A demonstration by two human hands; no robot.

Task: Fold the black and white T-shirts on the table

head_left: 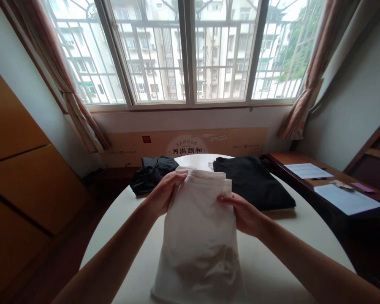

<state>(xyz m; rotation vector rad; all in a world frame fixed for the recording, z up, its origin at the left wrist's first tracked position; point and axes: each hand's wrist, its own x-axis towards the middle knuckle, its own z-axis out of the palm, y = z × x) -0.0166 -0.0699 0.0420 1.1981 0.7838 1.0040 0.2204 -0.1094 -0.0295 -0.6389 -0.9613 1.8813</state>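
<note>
A white cloth garment (202,236), folded lengthwise with a banded top edge, hangs between my hands in front of me. My left hand (166,192) grips its upper left side, thumb over the front near the band. On the right side, a little lower, my right hand (242,211) pinches the cloth with the thumb in front. The fingers behind the fabric are hidden. The garment's lower end reaches down toward the near part of the round white table (120,240); whether it rests there I cannot tell.
A crumpled black cloth (153,171) lies at the table's far left. Folded black fabric (255,181) is at the far right. Beside the table, a wooden desk (281,159) bears papers (345,198). A printed cardboard panel (243,141) stands under the barred window (190,55).
</note>
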